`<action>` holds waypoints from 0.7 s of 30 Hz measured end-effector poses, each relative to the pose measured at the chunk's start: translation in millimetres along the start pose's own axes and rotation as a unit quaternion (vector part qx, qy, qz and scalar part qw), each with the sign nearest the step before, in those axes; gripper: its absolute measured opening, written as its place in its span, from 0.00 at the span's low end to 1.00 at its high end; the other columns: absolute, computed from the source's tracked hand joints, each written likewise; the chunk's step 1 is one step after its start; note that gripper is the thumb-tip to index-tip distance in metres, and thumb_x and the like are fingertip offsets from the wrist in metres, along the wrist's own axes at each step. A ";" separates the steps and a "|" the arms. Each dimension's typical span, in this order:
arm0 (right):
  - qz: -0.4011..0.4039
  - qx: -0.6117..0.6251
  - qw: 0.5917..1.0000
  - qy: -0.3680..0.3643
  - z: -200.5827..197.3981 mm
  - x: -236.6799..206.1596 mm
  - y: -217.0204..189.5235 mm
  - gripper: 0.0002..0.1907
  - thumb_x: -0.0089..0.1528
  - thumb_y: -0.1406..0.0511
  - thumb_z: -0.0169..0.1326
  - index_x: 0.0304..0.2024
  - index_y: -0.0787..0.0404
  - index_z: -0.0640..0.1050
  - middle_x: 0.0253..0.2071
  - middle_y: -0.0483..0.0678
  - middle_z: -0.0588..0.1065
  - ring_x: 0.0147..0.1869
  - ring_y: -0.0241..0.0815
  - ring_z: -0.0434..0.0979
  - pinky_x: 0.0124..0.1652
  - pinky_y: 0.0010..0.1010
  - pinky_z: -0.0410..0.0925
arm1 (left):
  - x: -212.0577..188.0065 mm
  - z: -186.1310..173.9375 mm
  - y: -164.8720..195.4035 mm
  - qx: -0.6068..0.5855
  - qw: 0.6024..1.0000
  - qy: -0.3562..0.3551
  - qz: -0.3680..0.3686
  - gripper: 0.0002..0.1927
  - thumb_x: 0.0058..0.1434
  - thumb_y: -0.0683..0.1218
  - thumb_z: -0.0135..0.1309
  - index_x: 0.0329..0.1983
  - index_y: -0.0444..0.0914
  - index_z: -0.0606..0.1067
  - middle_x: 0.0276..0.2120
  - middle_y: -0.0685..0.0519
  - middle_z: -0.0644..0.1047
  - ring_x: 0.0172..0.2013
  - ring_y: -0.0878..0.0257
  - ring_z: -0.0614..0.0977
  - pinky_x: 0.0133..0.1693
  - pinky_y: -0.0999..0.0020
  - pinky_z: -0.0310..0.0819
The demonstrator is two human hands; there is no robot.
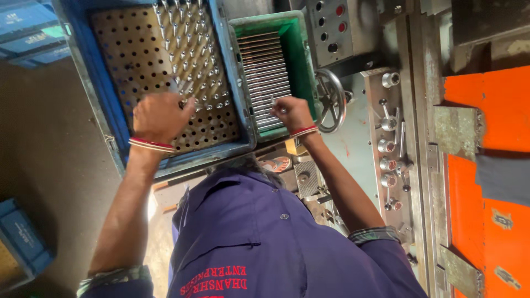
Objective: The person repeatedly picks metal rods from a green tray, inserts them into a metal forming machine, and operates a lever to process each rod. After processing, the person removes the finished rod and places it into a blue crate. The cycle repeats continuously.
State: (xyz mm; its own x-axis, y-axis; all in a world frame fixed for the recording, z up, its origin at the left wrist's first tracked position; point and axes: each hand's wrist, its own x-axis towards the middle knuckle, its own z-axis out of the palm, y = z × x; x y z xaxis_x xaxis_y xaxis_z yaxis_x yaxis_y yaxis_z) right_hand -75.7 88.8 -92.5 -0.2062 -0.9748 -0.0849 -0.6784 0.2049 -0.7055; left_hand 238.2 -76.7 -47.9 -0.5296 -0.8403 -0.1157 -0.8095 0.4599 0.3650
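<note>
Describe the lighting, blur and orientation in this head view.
Head view: dim at left, the floor in shadow; the orange panel is brightest. The left hand is slightly motion-blurred; the right hand is sharper. The image appears rotated or upside down.

The person's got a dark blue-purple work shirt with a button and red lettering, sleeves rolled to patterned cuffs, plus red and white bangles on the left hand and right hand wrists.

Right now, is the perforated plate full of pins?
Partly full: the perforated plate has metal pins only at its right; left holes are empty.
</note>
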 end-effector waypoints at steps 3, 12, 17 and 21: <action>0.018 0.093 0.995 0.028 -30.5 2.5 -42.0 0.12 0.58 0.63 0.66 0.41 0.62 0.81 0.34 0.50 0.80 0.37 0.40 0.80 0.38 0.31 0.72 | 18.0 -26.0 17.4 -0.191 0.974 -0.028 0.118 0.22 0.66 0.62 0.56 0.41 0.39 0.85 0.20 0.44 0.80 0.22 0.52 0.82 0.30 0.57 0.75; 0.018 0.081 0.994 0.064 -69.3 -56.7 -92.0 0.13 0.72 0.62 0.46 0.39 0.64 0.74 0.31 0.51 0.72 0.35 0.44 0.74 0.37 0.34 0.67 | 72.4 70.3 114.7 -0.708 0.673 -0.187 -0.104 0.26 0.72 0.61 0.55 0.25 0.39 0.73 0.15 0.61 0.65 0.15 0.69 0.64 0.19 0.69 0.58; 0.068 -0.020 0.987 0.147 -91.1 -93.1 -89.7 0.12 0.70 0.63 0.48 0.35 0.65 0.73 0.29 0.54 0.69 0.32 0.51 0.72 0.35 0.40 0.64 | 88.9 94.1 160.5 -0.805 0.505 -0.288 -0.118 0.09 0.68 0.47 0.54 0.34 0.38 0.74 0.28 0.53 0.77 0.30 0.60 0.82 0.38 0.58 0.83; 0.073 -0.086 0.965 0.238 -84.6 -106.4 -97.9 0.09 0.68 0.64 0.51 0.36 0.64 0.74 0.31 0.55 0.72 0.35 0.55 0.74 0.36 0.44 0.65 | 79.2 89.2 197.5 -0.799 0.458 -0.369 -0.122 0.07 0.69 0.45 0.51 0.39 0.35 0.75 0.35 0.48 0.81 0.40 0.54 0.85 0.50 0.52 0.82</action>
State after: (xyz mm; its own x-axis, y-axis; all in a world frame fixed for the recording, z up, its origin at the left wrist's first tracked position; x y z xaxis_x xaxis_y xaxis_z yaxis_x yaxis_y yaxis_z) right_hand -47.0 179.9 45.1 -0.5808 -0.7923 0.1868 -0.7159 0.3879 -0.5806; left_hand 13.8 -26.9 -67.4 -0.8920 -0.2128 -0.3989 0.0400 -0.9160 0.3991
